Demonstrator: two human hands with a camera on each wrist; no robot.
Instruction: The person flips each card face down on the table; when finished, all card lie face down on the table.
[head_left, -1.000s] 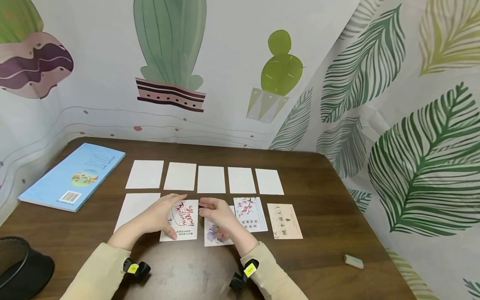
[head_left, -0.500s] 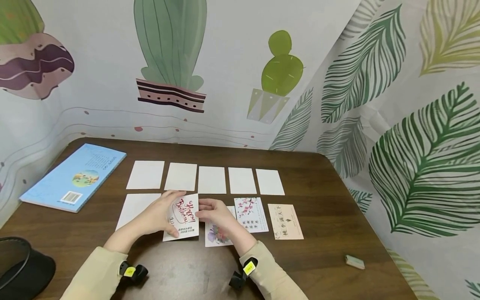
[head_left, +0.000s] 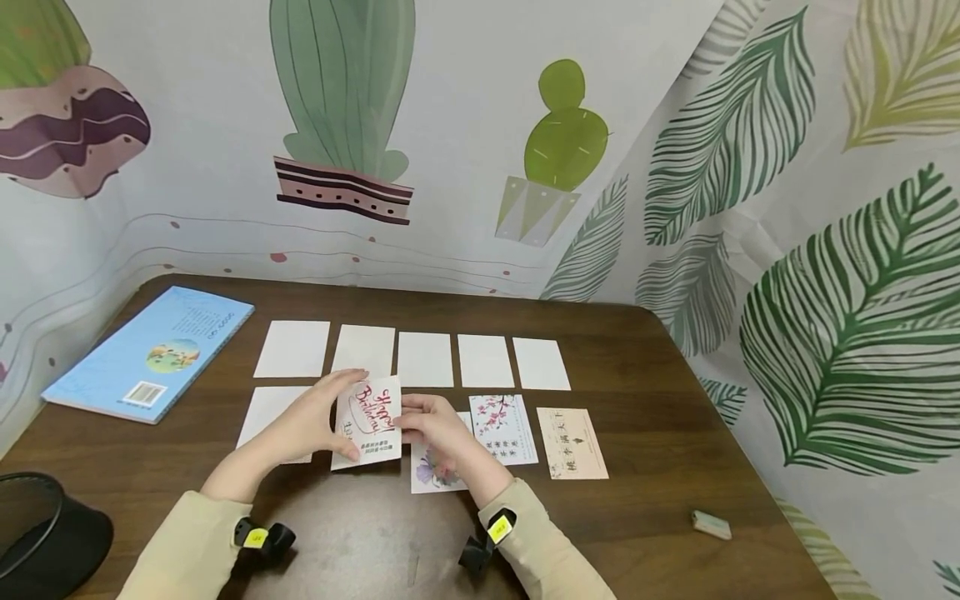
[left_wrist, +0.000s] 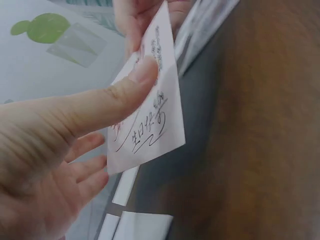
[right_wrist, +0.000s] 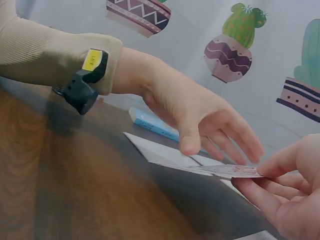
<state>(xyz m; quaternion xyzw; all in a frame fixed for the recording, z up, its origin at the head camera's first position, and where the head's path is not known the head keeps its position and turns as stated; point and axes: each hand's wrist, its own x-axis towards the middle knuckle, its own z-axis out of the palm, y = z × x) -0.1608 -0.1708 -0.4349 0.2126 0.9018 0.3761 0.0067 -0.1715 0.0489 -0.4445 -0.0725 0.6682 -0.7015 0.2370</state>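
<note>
A white birthday card (head_left: 369,421) with red lettering is tilted up off the brown table. My right hand (head_left: 442,433) pinches its right edge between thumb and fingers. At the card's left side is my left hand (head_left: 303,425), its thumb and fingers spread in a wide curve. In the left wrist view its thumb overlaps the card (left_wrist: 155,117). Partly under my right hand lies a flower card (head_left: 424,473); beside it are a plum blossom card (head_left: 502,429) and a beige card (head_left: 572,443). A blank white card (head_left: 262,412) is partly hidden by my left hand.
Several blank white cards (head_left: 424,360) form a row farther back. A blue book (head_left: 153,354) lies at the left, with a black mesh container (head_left: 56,542) in front. A small pale block (head_left: 711,525) sits at the right. Patterned cloth (head_left: 457,125) hangs behind the table (head_left: 637,542).
The birthday card has come up from the table and tilted, its right edge now pinched by my right hand. My left hand has moved slightly up and left.
</note>
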